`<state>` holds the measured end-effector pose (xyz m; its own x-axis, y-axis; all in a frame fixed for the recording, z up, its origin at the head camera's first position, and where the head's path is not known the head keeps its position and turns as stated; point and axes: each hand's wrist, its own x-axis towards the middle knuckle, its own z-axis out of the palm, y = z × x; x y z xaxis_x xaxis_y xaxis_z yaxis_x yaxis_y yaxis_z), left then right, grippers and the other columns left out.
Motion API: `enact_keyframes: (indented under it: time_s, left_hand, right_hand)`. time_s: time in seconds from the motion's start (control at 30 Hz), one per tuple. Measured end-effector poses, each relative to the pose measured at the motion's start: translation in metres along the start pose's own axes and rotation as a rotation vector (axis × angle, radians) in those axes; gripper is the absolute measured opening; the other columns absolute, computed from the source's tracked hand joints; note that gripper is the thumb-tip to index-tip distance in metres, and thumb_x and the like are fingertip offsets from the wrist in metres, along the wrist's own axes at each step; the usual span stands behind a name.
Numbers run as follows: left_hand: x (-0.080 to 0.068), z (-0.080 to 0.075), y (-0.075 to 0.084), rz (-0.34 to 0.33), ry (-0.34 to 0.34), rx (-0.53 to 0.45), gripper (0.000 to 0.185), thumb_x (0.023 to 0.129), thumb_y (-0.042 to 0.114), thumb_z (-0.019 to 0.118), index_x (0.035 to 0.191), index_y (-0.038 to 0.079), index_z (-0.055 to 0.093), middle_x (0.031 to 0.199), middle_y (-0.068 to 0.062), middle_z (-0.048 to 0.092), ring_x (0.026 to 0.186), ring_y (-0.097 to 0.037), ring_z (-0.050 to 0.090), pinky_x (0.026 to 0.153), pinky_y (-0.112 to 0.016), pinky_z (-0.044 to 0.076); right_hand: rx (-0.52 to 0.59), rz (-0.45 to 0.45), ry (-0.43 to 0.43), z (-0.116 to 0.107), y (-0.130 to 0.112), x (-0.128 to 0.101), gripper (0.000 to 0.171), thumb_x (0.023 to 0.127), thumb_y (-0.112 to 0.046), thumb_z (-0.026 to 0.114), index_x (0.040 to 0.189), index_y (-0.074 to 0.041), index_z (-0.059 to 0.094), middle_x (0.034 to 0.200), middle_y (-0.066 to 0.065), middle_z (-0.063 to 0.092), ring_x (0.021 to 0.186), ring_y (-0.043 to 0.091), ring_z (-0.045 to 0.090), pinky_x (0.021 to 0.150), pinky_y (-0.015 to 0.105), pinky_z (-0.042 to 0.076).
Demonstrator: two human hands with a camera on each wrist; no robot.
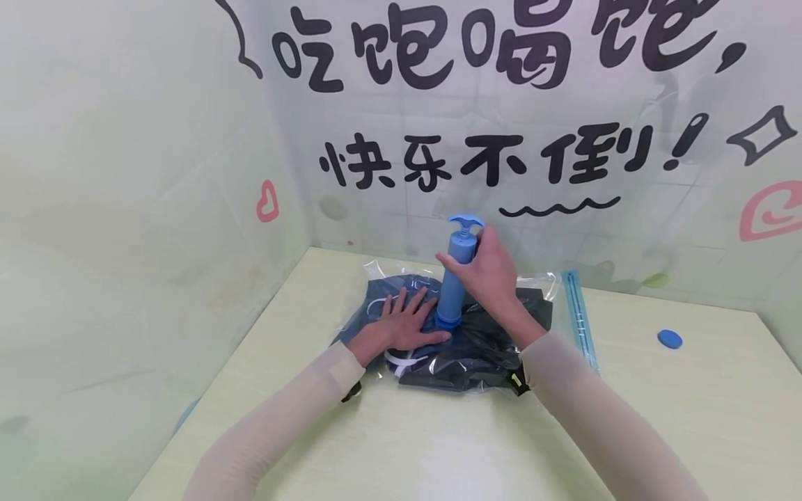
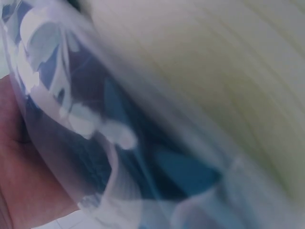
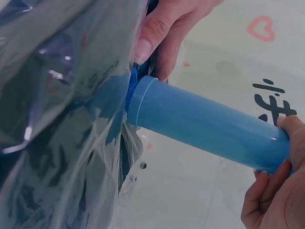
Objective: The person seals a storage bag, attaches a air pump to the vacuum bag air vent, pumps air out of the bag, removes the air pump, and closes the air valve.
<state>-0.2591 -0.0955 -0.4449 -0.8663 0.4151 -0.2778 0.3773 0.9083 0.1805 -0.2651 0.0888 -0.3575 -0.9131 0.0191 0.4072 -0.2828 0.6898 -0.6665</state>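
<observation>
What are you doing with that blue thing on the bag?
A person is working at a pale table. The right hand grips a blue hand pump that stands upright on a clear plastic bag packed with dark clothes. The left hand lies flat on the bag right beside the pump's base, pressing it down. The pump's handle is at the top, with no hand on it. A small blue cap lies apart on the table to the right.

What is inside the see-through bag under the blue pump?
Inside the clear bag lie folded dark clothes with a white strap. The left hand and pump cover the middle, so what lies beneath them is hidden.
</observation>
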Motion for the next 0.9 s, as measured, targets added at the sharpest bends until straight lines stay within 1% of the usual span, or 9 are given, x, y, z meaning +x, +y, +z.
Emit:
enact_keyframes:
  time_s: [0.13,0.3,0.4,0.5,0.6,0.67,0.73,0.8,0.9]
  left_hand:
    - [0.0,0.001,0.0,0.004,-0.002,-0.002,0.094,0.093,0.081,0.035,0.166,0.024,0.015,0.17,-0.004,0.001,0.151,-0.041,-0.007,0.116,-0.062,0.0]
    - [-0.001,-0.002,0.001,0.0,0.0,0.023,0.092,0.094,0.079,0.036,0.166,0.025,0.014,0.17,-0.003,0.0,0.151,-0.04,-0.008,0.116,-0.062,0.001]
    - [-0.001,-0.002,0.001,0.002,0.002,0.028,0.092,0.094,0.079,0.036,0.166,0.025,0.014,0.17,-0.004,0.0,0.151,-0.04,-0.007,0.116,-0.062,0.002]
    - [-0.001,-0.002,0.001,0.005,0.005,0.029,0.092,0.094,0.079,0.036,0.165,0.025,0.015,0.17,-0.004,0.001,0.151,-0.04,-0.006,0.116,-0.062,0.002]
    - [-0.001,-0.003,0.001,0.009,0.009,0.03,0.092,0.094,0.079,0.037,0.166,0.024,0.015,0.17,-0.004,0.001,0.151,-0.041,-0.005,0.116,-0.062,0.002]
    - [-0.001,-0.003,0.001,0.009,0.009,0.035,0.093,0.094,0.079,0.036,0.166,0.024,0.014,0.17,-0.004,0.001,0.151,-0.041,-0.005,0.116,-0.062,0.002]
    - [-0.001,-0.003,0.001,0.008,0.009,0.041,0.093,0.094,0.079,0.036,0.166,0.024,0.014,0.17,-0.005,0.001,0.151,-0.041,-0.005,0.116,-0.062,0.003]
    - [-0.002,-0.003,0.001,0.008,0.009,0.048,0.093,0.095,0.079,0.037,0.166,0.023,0.014,0.17,-0.005,0.002,0.151,-0.041,-0.004,0.116,-0.062,0.003]
    - [-0.002,-0.003,0.002,0.007,0.011,0.049,0.092,0.095,0.079,0.037,0.165,0.023,0.015,0.17,-0.005,0.001,0.151,-0.042,-0.004,0.116,-0.063,0.004]
  right_hand:
    - [0.003,-0.008,-0.036,0.001,0.001,0.002,0.081,0.087,-0.051,0.077,0.14,0.002,0.048,0.127,0.021,0.06,0.107,0.037,0.063,0.084,0.052,0.053]
    - [0.17,-0.032,-0.165,-0.003,0.007,0.007,0.084,0.091,-0.041,0.076,0.151,0.005,0.038,0.144,0.024,0.049,0.125,0.039,0.054,0.097,0.054,0.047]
    - [0.32,-0.044,-0.284,-0.009,0.011,0.012,0.079,0.094,-0.032,0.075,0.153,0.002,0.036,0.146,0.021,0.048,0.131,0.035,0.05,0.099,0.052,0.047]
    - [0.476,-0.075,-0.425,-0.017,0.014,0.017,0.065,0.097,-0.021,0.072,0.15,0.001,0.041,0.142,0.02,0.053,0.13,0.033,0.052,0.098,0.05,0.048]
    - [0.528,-0.102,-0.514,-0.024,0.016,0.019,0.051,0.097,-0.014,0.071,0.142,0.001,0.05,0.134,0.019,0.061,0.123,0.032,0.058,0.089,0.052,0.05]
    - [0.496,-0.117,-0.524,-0.026,0.017,0.02,0.045,0.097,-0.015,0.073,0.135,-0.001,0.056,0.128,0.017,0.065,0.118,0.031,0.062,0.086,0.051,0.052]
    - [0.427,-0.127,-0.494,-0.025,0.018,0.019,0.043,0.095,-0.018,0.076,0.131,-0.002,0.059,0.126,0.014,0.066,0.115,0.03,0.064,0.085,0.05,0.053]
    - [0.374,-0.141,-0.449,-0.023,0.017,0.018,0.045,0.092,-0.02,0.08,0.128,-0.001,0.062,0.123,0.014,0.066,0.114,0.032,0.065,0.087,0.048,0.054]
    - [0.296,-0.157,-0.345,-0.018,0.012,0.015,0.051,0.086,-0.025,0.086,0.125,-0.001,0.064,0.118,0.014,0.068,0.108,0.032,0.066,0.084,0.047,0.055]
